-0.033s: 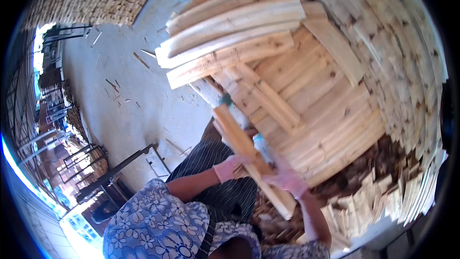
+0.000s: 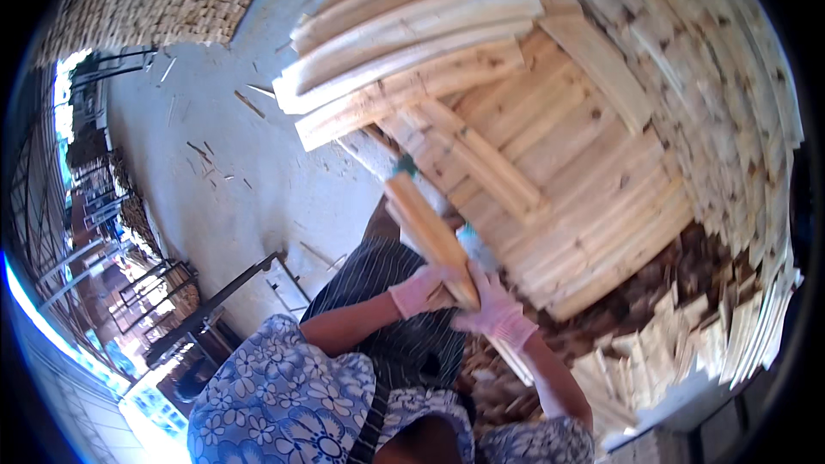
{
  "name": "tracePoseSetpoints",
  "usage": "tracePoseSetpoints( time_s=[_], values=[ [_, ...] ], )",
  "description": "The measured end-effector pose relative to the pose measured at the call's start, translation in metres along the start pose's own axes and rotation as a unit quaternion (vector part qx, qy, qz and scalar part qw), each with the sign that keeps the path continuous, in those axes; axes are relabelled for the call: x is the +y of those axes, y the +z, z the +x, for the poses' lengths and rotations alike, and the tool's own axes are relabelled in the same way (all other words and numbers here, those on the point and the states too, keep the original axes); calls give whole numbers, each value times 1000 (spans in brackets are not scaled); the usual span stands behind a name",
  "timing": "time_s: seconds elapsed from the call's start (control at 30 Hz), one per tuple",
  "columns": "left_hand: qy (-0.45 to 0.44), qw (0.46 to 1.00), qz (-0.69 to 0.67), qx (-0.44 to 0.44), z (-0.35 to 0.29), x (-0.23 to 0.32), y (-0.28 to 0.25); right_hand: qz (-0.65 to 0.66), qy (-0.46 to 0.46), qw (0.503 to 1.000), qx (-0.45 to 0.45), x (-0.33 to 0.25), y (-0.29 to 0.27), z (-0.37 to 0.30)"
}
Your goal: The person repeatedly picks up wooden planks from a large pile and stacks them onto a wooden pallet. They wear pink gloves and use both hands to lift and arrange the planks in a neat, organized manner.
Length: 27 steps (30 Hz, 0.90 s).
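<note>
Both my hands wear pink gloves and are in front of my striped dark apron. My left hand (image 2: 423,290) grips a narrow wooden board (image 2: 431,228) from its left side. On the other side, my right hand (image 2: 498,311) is closed around the board's lower part and covers some of it. A pale strip of wood (image 2: 513,361) shows below my right hand; whether it belongs to the same board I cannot tell. The board slants from upper left to lower right. Its far end lies just left of the platform of planks.
A platform of flat planks (image 2: 584,163) stands ahead, with loose boards (image 2: 412,51) stacked on its far left. Stacked wood pieces (image 2: 722,120) form a wall at the right. Wood scraps (image 2: 662,352) lie at the lower right. Splinters dot the grey floor (image 2: 215,206).
My right hand has moved up and left along the board, nearer my left hand. The board has turned, and its lower end is now mostly hidden. The whole view has shifted slightly.
</note>
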<state>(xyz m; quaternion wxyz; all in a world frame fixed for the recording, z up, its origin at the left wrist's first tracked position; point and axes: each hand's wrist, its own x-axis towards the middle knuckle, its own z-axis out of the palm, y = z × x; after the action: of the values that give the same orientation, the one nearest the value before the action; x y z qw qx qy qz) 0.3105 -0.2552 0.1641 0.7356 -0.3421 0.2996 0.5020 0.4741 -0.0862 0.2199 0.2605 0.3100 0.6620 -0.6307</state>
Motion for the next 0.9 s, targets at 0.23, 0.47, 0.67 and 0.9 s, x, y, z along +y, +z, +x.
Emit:
tracePoseSetpoints(
  time_s=[0.23, 0.47, 0.67, 0.9],
  values=[
    [184, 832, 518, 76, 11, 28, -6, -266, 88, 939, 198, 11, 2, -9],
    [321, 103, 877, 343, -42, 231, 68, -391, 12, 860, 328, 100, 2, 18],
    [217, -90, 908, 346, -41, 308, 54, -406, 64, 861, 300, 111, 3, 2],
    [313, -57, 880, 353, -9, 321, 58, -469, 44, 835, 285, 51, -11, 17]
  ],
)
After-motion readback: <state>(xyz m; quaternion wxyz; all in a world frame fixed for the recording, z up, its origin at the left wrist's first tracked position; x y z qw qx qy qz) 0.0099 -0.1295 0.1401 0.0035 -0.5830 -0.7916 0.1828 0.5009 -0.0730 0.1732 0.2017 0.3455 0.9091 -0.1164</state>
